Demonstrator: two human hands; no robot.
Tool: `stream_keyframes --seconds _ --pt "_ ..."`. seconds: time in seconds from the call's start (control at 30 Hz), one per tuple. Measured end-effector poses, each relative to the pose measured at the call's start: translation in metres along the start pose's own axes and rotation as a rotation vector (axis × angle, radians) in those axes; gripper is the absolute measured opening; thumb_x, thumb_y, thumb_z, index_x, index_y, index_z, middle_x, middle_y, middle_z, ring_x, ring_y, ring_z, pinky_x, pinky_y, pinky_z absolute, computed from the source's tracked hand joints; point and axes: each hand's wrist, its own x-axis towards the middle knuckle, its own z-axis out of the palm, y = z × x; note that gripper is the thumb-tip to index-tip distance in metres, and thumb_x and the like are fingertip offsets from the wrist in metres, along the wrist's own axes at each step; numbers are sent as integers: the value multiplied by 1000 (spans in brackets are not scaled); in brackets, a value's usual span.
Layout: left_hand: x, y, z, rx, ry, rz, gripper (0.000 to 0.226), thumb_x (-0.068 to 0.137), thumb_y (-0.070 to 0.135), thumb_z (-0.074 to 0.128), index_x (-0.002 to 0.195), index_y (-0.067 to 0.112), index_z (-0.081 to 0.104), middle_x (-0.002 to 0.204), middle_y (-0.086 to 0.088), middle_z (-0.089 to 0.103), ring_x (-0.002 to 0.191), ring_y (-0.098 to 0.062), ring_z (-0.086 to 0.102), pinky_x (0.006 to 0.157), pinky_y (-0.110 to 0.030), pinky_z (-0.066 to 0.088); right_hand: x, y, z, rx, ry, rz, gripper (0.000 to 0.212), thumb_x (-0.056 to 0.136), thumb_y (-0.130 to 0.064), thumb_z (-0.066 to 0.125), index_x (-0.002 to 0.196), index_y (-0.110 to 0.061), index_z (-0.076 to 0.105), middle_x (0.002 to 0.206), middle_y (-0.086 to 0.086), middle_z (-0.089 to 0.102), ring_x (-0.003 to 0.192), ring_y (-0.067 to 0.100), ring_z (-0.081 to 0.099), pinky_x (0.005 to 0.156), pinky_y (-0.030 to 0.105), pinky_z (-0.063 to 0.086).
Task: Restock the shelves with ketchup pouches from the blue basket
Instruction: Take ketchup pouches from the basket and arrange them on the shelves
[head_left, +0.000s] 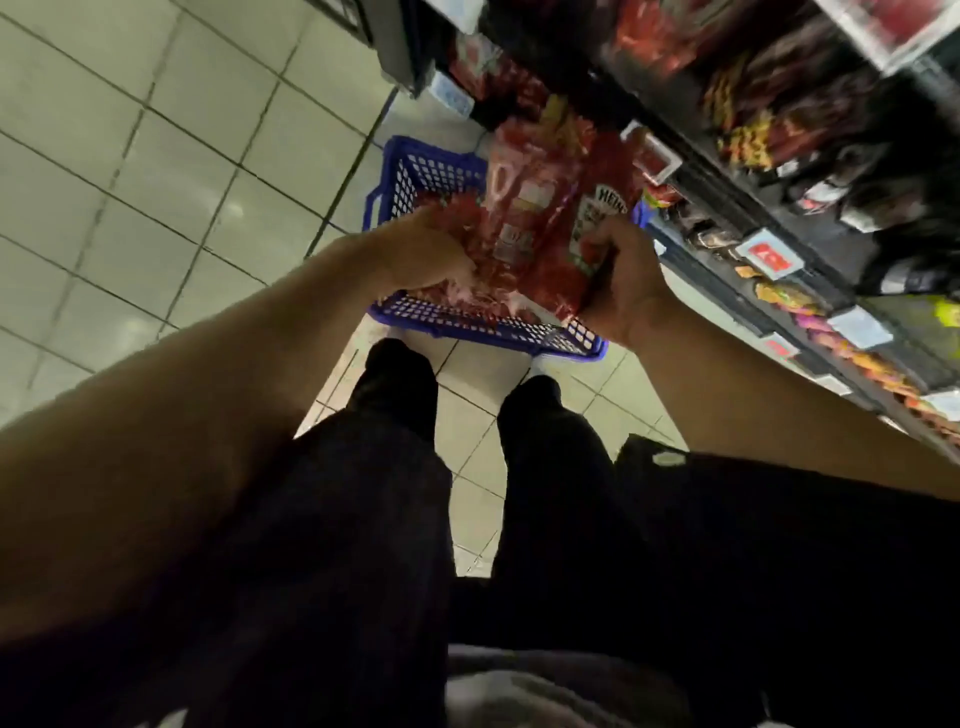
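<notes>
Basket (415, 171) on floor by shelves (779, 218), red pouches inside. Right hand (626, 280) grips pouch (566, 208) above basket. Left hand (426, 249) down among pouches; grip unclear w/ blur. Open tile (156, 171) to left.

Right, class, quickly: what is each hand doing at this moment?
Left hand: grips ketchup pouches over the blue basket.
Right hand: fingers curled round the lower edge of the same pouches.

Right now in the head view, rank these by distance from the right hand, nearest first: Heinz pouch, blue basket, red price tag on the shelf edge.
1. Heinz pouch, gripped in the right hand.
2. Blue basket, on the floor just below it.
3. Red price tag, on the shelf edge to the right.
</notes>
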Motion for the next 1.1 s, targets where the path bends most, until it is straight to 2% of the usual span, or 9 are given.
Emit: stream_keyframes --seconds 0.13,0.3,0.4,0.47,0.57,0.67,0.8,0.93,1.1 --pt "-64 45 -18 -164 -105 108 64 71 -8 75 126 21 60 115 -3 73 106 -19 70 94 -38 56 -62 -13 44 48 -78 -54 31 83 -7 41 104 -3 62 106 19 64 102 36 62 108 61 42" --pt "-116 78 -29 -298 -231 158 72 78 -30 48 144 -2 39 126 -31 62 109 -40 66 92 -52 57 -125 -20 75 -37 -178 -84 49 82 -10 46 130 -2 54 119 23 64 106 37 63 100 60 49" --pt "-130 87 -35 -385 -221 167 70 79 -28 50 144 -5 36 118 -31 63 92 -31 72 72 -41 62 -149 -24 82 -19 -174 -140 31 90 -7 45 118 -2 58 99 20 70 91 36 69 79 53 59" --pt "-138 93 -41 -441 -202 143 65 81 -23 55 141 -7 38 103 -25 66 75 -24 73 61 -34 59 -167 -25 82 -15 -144 -211 22 93 -2 49 110 -3 62 94 18 73 83 32 73 75 48 60" --pt "-146 99 -50 -590 -256 84 40 80 -7 63 120 -3 58 100 -21 72 82 -32 74 70 -42 60 -188 -23 71 -153 -37 -379 18 97 -5 58 111 -8 69 100 12 77 86 29 74 83 47 60" --pt "-157 112 -53 -637 -318 74 32 74 4 72 105 5 64 94 -16 76 83 -32 75 71 -44 61 -209 -17 61 -183 20 -458 29 96 -8 63 125 -4 65 118 21 71 104 39 68 96 58 52" --pt "-172 133 -51 -524 -170 180 56 68 12 84 121 6 65 105 -12 77 92 -28 76 71 -38 61 -235 -13 58 -169 46 -582 45 90 -7 68 132 3 57 124 24 68 105 36 68 94 53 57" --pt "-197 156 -52 -428 -113 260 42 80 2 76 121 7 67 107 -12 77 97 -30 75 79 -43 62 -265 -26 59 -177 10 -661 45 78 -10 75 121 -5 64 109 13 75 93 25 73 84 43 61" --pt "-234 191 -58 -509 -135 321 41 79 -9 61 119 -2 66 112 -26 70 103 -42 68 94 -55 55 -292 -65 61 -199 -42 -735 33 84 -24 77 114 -12 70 108 14 76 90 27 74 82 42 59"
